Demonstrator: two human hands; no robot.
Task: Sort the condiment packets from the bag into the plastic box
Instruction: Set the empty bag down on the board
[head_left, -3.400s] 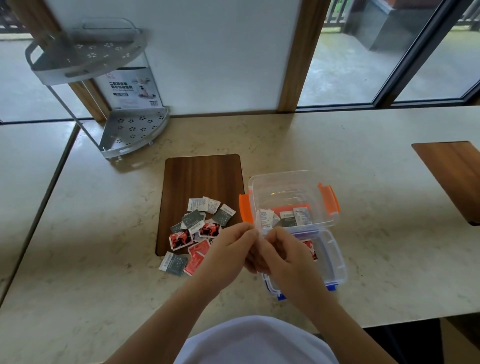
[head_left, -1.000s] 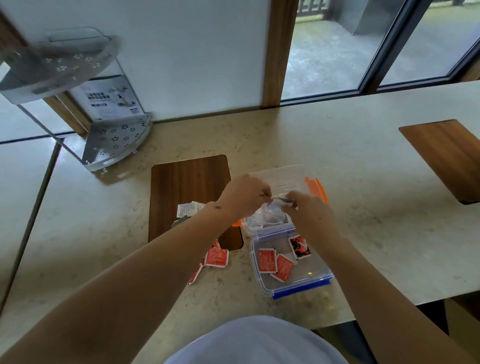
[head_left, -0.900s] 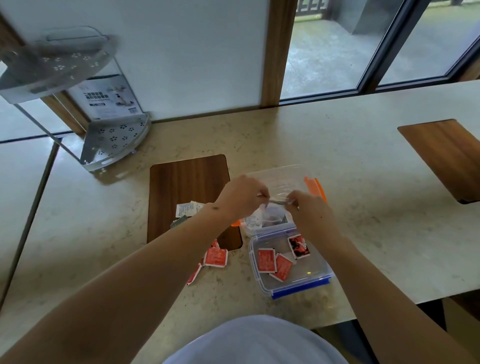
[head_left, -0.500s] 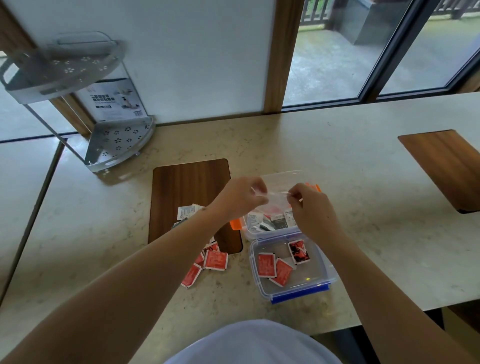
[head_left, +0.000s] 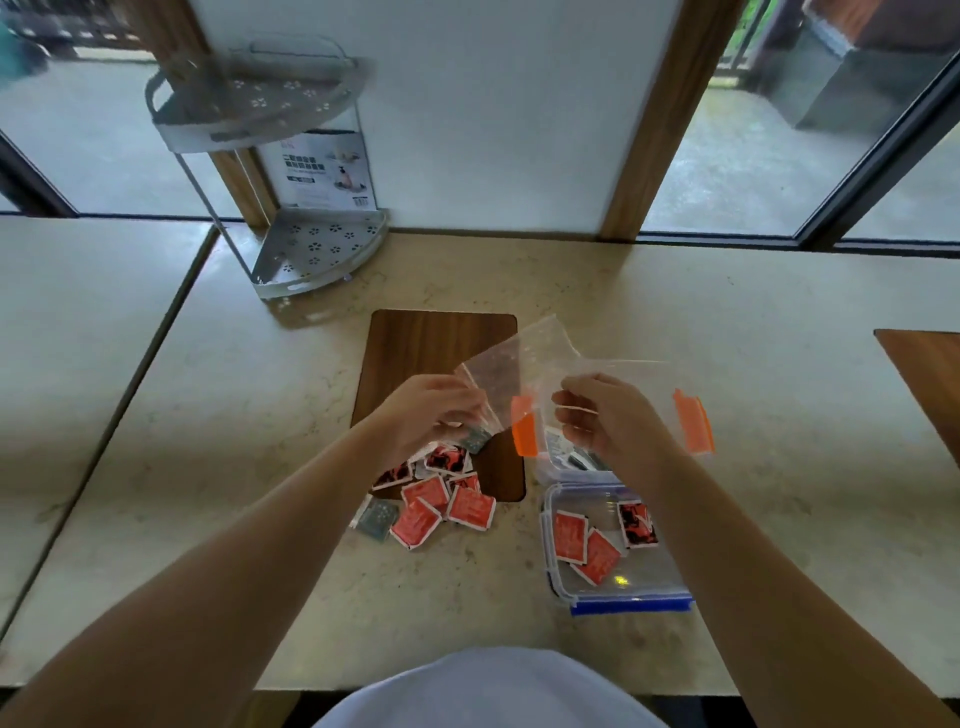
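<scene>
My left hand (head_left: 436, 410) and my right hand (head_left: 608, 415) both pinch a clear plastic bag (head_left: 519, 364), held up flat above the table. I see no packet inside it. Under my right hand stands the clear plastic box with orange clasps (head_left: 693, 421), holding white and grey packets (head_left: 558, 441). In front of it lies a shallower clear tray with a blue clasp (head_left: 631, 605), with three red packets (head_left: 569, 535) in it. A loose pile of red, grey and white packets (head_left: 441, 499) lies on the table below my left hand.
A dark wooden board (head_left: 431, 353) lies under part of the pile. A metal corner shelf (head_left: 311, 249) stands at the back left against the wall. Another wooden board (head_left: 930, 374) sits at the right edge. The table's front edge is close to my body.
Both hands have lifted the bag up and away from the orange-clasped box, and it now hangs stretched flat between them. The loose pile has come into view from behind my left arm.
</scene>
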